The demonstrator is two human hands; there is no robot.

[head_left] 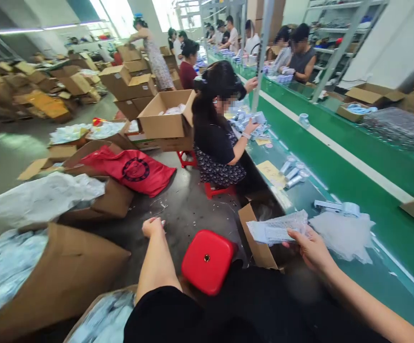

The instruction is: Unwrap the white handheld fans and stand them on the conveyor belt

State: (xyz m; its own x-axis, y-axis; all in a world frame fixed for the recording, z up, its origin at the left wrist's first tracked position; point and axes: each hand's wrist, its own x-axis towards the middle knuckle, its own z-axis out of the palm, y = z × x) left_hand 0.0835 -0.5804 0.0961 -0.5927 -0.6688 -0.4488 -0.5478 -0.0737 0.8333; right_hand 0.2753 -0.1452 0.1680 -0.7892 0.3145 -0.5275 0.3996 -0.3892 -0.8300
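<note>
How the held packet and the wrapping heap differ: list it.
The packet is held in the right hand; the wrapping heap lies on the table. The packet is long and narrow; the wrapping heap spreads broadly. Both look whitish and translucent.

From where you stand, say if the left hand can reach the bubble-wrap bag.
Likely yes: nothing visible blocks the left hand from crossing above the red stool, and one end of the bubble-wrap bag sticks out free of the right hand.

A clear, crumpled bubble-wrap pouch (273, 227) encloses a pale item (269, 235), its details blurred by the plastic. It extends sideways, one end pinched in the right hand (312, 247).
</note>
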